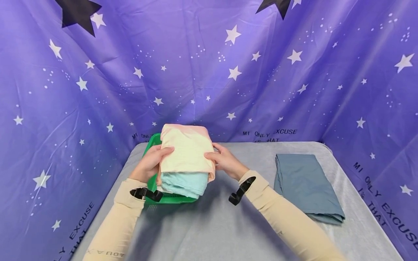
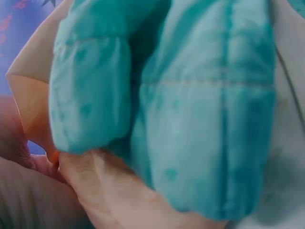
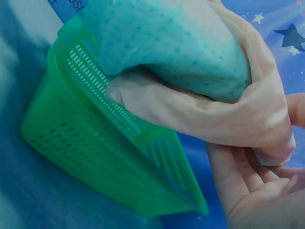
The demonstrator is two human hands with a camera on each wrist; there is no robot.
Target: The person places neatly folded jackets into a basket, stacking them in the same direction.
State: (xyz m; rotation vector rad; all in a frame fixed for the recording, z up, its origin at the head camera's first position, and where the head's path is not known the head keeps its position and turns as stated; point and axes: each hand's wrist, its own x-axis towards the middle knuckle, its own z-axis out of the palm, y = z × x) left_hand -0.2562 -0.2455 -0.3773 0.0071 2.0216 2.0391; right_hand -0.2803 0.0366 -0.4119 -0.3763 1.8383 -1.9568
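Observation:
A folded peach cloth [image 1: 187,148], pale cream on its upper face, is wrapped round a folded aqua cloth [image 1: 185,184] whose layered end sticks out toward me. My left hand [image 1: 149,164] grips the bundle's left side, thumb on top. On the right side my right hand [image 1: 228,162] holds it the same way, with fingers underneath in the right wrist view. The bundle is held up over a green plastic basket [image 3: 95,157], hiding much of it in the head view. Small dots and a stitched seam show on the aqua cloth [image 2: 205,133] in the wrist views.
To the right on the grey-covered table [image 1: 209,232] lies a folded blue-grey cloth [image 1: 307,185]. A purple curtain [image 1: 196,72] with stars hangs behind the table and along both sides. Each wrist carries a black strap, such as the right strap [image 1: 242,190].

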